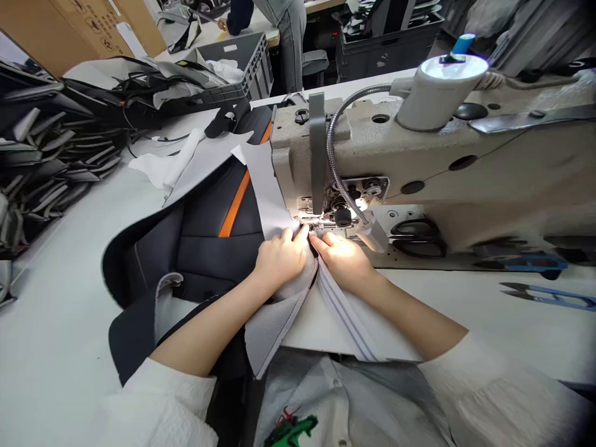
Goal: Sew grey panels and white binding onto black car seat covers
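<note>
A black seat cover (209, 257) with an orange stripe and grey fabric backing (265, 186) lies left of the sewing machine (288, 155). Close to the needle area, my left hand (283, 254) is closed on the grey edge of the cover, its fingertips pressed down at the seam. Just right of it, my right hand (344, 261) pinches a white strip (347, 316) with purplish lines, which trails down to the table's front edge. The machine's lamp lights both hands. The needle tip and the exact seam are hidden by fingers and machine parts.
Black-handled scissors (419, 239) lie on the machine bed, and blue thread snips (549, 295) on the white table (60, 347). Stacked cut pieces (56, 167) stand at the left. Behind are a grey crate (256, 68), a cardboard box (84, 31) and another person (291, 37).
</note>
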Motion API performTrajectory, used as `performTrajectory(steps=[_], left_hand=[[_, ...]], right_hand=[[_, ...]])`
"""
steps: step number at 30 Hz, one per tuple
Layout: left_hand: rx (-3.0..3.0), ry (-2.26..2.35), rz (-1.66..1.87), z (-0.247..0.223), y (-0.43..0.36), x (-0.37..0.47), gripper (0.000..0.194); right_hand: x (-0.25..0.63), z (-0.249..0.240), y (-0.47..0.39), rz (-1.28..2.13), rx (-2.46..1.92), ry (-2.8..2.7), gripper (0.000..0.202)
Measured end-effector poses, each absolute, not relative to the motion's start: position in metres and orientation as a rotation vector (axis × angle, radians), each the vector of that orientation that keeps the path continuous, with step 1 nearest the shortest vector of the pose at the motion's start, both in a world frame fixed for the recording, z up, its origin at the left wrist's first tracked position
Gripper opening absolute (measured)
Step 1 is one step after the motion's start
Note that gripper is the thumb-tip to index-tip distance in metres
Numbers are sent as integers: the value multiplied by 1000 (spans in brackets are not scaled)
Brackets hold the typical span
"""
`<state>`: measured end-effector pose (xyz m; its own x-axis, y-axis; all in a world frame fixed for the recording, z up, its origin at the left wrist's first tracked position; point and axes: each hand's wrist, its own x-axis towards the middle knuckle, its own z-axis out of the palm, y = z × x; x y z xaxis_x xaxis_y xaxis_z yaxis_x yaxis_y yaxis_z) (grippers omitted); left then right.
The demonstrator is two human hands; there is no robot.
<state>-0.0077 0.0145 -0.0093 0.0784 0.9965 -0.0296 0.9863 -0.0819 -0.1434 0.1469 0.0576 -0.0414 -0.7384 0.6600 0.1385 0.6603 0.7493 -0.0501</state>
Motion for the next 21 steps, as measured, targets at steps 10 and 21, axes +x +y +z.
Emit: performTrajectory(steps=[10,21], left_hand=[[-2213,-2195,203,-2,20,-3,50],[-2184,-2294,115,-9,31,0,51]], right_hand=[[141,-35,53,-102,-1104,-2830,37],[147,-47,60,28,-1202,-2703,38]])
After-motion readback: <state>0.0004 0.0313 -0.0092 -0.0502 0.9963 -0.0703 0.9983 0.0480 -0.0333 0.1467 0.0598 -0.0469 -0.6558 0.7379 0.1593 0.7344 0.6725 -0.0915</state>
